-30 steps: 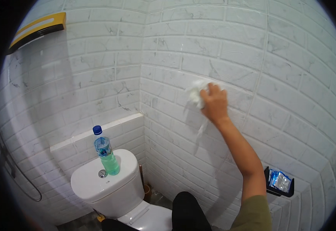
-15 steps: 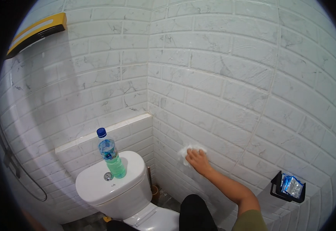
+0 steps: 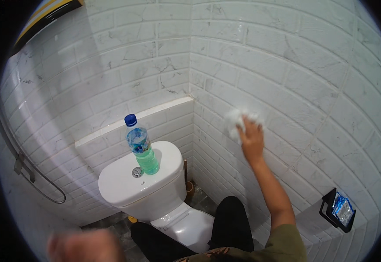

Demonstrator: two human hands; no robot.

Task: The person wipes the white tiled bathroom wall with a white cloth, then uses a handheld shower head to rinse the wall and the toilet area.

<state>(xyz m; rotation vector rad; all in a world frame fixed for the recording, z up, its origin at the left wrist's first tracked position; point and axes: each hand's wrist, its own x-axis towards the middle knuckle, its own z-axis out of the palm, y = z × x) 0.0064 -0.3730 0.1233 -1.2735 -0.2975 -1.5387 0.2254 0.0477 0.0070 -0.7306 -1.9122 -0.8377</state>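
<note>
Against the white tiled wall on the right, my right hand (image 3: 253, 142) presses a crumpled white cloth (image 3: 235, 121), its fingers bent over the cloth. The cloth is smeared by motion, so its exact fabric cannot be made out. Low at the left edge appears my left hand (image 3: 85, 246), badly blurred and close to the camera; its fingers cannot be read. A clear plastic bottle (image 3: 146, 158) with a blue cap and pale green liquid stands upright on the toilet tank lid (image 3: 116, 185), beside the round flush button (image 3: 137, 172).
The toilet's closed seat lid (image 3: 194, 229) lies between my knees. A black wall holder (image 3: 330, 212) with a blue and silver packet (image 3: 343, 208) is at the right. A brush handle (image 3: 185, 172) rises behind the toilet. A shower hose (image 3: 46, 192) hangs left; a yellow-black fixture (image 3: 50, 17) is above.
My right hand has moved up the wall with the cloth. My left hand has come into view at the lower left. The whole view has tilted downward and shifted left.
</note>
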